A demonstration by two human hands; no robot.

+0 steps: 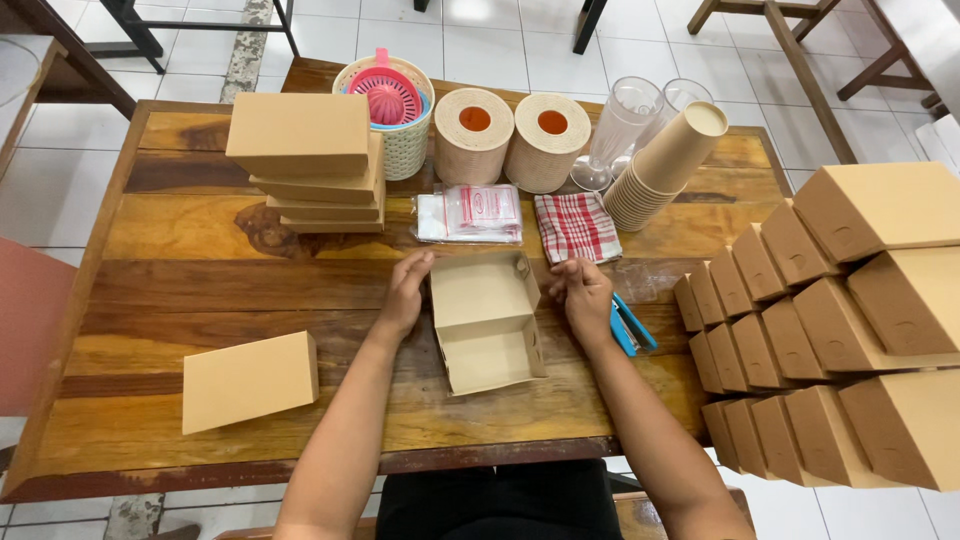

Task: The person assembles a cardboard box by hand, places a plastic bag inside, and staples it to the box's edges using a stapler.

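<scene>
We reach both forearms forward, bare to the elbow. Our left hand point(405, 293) rests with fingers curled loosely inward (thumb tucked from view); our right hand point(582, 294) mirrors it, knuckles up, fingertips bent.
</scene>
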